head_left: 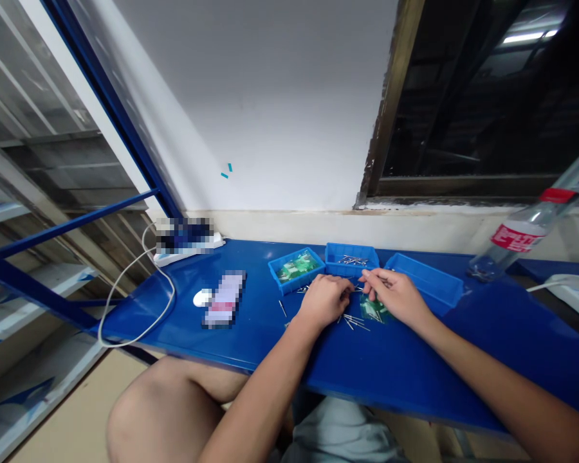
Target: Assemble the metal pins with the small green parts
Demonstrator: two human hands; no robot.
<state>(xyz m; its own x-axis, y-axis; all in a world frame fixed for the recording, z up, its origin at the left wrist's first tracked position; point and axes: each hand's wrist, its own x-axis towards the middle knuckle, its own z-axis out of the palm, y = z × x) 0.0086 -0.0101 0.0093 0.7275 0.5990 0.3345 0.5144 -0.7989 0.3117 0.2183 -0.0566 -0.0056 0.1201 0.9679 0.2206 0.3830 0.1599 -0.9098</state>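
My left hand [325, 299] is over the blue table with its fingers curled together, and what they hold is hidden. Across from it, my right hand [396, 294] has thumb and fingers pinched together; anything between them is too small to make out. Thin metal pins [354, 322] lie loose on the table just below and between the hands. A small clear bag with green markings [374, 310] lies under the right hand, with a few pins on or in it. One more pin [282, 308] lies apart, left of my left hand.
Behind the hands stand a blue tray of green-marked bags [296, 267], a blue tray with metal pins [351, 256], and another blue tray [427, 281]. A phone [224, 299], a white round object [202, 298] and a power strip [190, 249] are left; a plastic bottle [516, 235] is right.
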